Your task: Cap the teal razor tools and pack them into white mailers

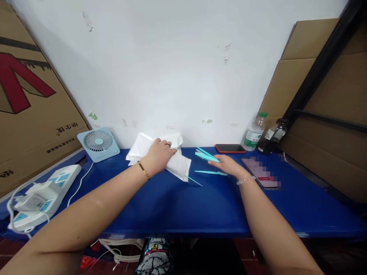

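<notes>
My left hand (162,154) is closed over a bunch of white packets (180,166) near the wall, fingers curled down onto them. My right hand (225,164) grips several slim turquoise plastic sticks (205,154) that look like eyebrow razors, their ends pointing left. Just below those, a loose turquoise stick (210,172) lies on the blue table. Another thin one (195,181) pokes out from under the right edge of the packets. The part of the packets beneath my left palm is hidden.
On the left stand a light-blue fan (99,143) and a white power strip (61,181) with plugs. To the right lie a red-edged phone (231,148) and a lit phone (259,173), with a water bottle (254,133) and a dark-drink bottle (271,139) behind. Cardboard (34,95) flanks the blue table (183,214).
</notes>
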Motion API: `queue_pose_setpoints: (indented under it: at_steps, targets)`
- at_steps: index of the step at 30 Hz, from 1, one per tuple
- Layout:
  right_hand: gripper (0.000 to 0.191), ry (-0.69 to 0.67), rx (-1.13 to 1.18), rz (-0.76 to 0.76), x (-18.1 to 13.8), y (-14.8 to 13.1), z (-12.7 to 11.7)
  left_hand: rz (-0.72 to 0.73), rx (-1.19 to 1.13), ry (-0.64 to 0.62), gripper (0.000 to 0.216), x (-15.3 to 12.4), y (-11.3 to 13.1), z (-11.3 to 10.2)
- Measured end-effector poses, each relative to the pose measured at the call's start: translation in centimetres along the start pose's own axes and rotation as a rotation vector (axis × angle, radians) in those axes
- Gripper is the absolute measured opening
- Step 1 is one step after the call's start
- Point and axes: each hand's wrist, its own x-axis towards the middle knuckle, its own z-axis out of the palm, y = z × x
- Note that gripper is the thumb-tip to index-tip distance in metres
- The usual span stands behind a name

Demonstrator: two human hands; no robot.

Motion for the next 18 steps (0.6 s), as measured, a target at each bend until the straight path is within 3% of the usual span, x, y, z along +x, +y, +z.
queue_pose_setpoints:
  at_steps: [3,6,9,12,15,18]
  targets:
    - [0.043,-0.041,-0.027,-0.010,0.1,0.6,0.1,0.014,-0.001,0.060,0.041,1.2,1.5,-0.5]
    - [0.042,-0.070,-0.023,-0.028,0.0,0.7,0.0,-0.027,-0.011,0.035,0.045,1.4,0.6,-0.1]
    - [0.043,-0.096,-0.018,-0.021,-0.2,0.5,-0.2,-0.090,-0.060,-0.114,0.070,0.5,-1.3,1.3]
    - [0.043,-0.133,-0.027,-0.016,-0.4,0.5,-0.4,-0.108,-0.264,-0.289,0.086,-1.3,-3.4,3.3]
    - [0.043,-0.147,-0.037,-0.016,-0.4,0.5,-0.5,-0.017,-0.562,-0.393,0.077,-3.0,-5.1,4.8]
    - [0.044,-0.171,-0.058,-0.020,-0.4,0.6,-0.5,0.000,-0.682,-0.390,0.053,-4.1,-6.3,5.0]
